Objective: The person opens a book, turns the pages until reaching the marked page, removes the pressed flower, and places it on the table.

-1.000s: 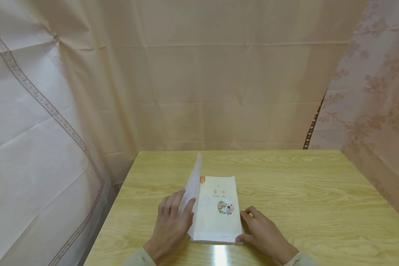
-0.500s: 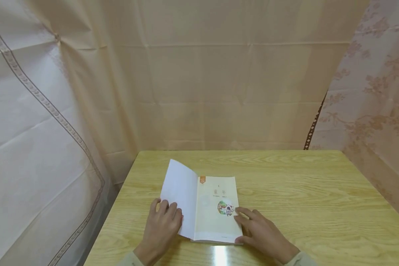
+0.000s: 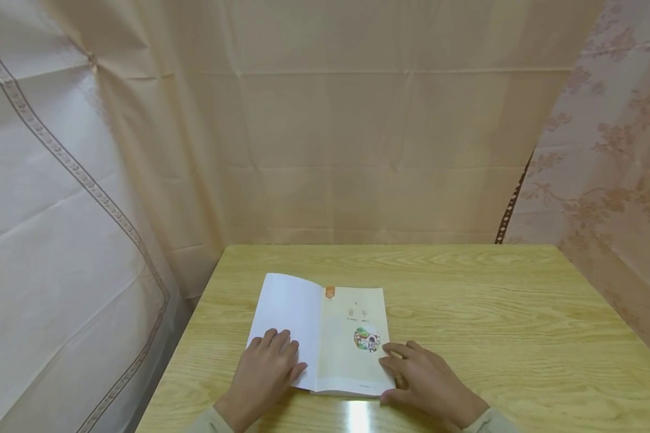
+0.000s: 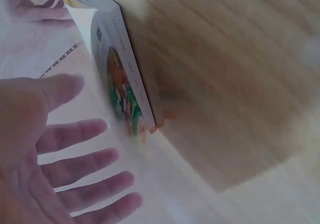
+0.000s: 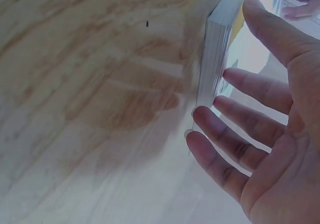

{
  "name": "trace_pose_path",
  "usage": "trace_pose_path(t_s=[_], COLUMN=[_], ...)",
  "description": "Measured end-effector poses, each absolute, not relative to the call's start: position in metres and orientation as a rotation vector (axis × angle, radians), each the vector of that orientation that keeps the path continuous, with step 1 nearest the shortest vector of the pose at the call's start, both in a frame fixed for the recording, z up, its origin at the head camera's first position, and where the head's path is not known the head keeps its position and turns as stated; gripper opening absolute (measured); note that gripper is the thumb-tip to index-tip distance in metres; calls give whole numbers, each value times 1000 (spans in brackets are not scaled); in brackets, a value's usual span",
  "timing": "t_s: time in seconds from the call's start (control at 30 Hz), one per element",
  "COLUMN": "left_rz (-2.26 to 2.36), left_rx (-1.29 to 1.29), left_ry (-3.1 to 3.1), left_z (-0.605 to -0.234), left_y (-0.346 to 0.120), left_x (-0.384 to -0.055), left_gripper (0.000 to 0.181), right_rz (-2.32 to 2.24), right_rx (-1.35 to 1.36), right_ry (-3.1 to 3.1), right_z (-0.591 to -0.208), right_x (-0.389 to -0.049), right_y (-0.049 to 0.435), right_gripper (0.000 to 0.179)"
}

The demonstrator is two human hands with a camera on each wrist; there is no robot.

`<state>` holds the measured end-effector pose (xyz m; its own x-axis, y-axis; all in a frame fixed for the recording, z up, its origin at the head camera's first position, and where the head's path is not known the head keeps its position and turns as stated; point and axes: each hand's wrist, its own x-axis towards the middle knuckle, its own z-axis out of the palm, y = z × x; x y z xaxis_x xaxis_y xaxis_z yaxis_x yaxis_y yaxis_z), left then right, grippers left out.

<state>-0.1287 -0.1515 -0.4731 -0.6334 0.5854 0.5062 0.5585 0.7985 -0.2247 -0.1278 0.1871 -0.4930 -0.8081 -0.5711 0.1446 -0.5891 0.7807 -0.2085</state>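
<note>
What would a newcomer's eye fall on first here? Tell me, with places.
The open book lies on the near part of the table, its left leaf bright white. Next comes the round colored picture on its right page. Then the left grip over that leaf and the right grip at the book's right edge.

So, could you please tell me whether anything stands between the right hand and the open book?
Nothing visible does. In the head view, the right hand has its fingertips at the right edge of the open book, with no other object between them.
</note>
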Motion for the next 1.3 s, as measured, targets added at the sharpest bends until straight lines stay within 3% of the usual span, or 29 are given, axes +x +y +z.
trace_pose_path(t_s=[0.3, 0.6, 0.87, 1.1, 1.3], left_rz=[-38, -72, -59, -59, -33], left_rx=[-846, -859, -865, -863, -853], left_ry=[-2690, -2707, -2668, -2660, -2659], left_z=[-479, -490, -493, -492, -497], left_y=[-149, -144, -139, -135, -127], left_x=[-129, -131, -131, -131, -127], left_gripper=[58, 64, 61, 60, 69], right_rz=[406, 442, 438, 472, 499], right_rx=[1008, 1058, 1130, 1128, 1068], right_ry=[-2867, -2861, -2684, -2609, -2616], right_z=[-489, -487, -489, -492, -492], right_x=[-130, -132, -132, -133, -132], right_y=[190, 193, 194, 195, 190], right_gripper=[58, 53, 11, 11, 12])
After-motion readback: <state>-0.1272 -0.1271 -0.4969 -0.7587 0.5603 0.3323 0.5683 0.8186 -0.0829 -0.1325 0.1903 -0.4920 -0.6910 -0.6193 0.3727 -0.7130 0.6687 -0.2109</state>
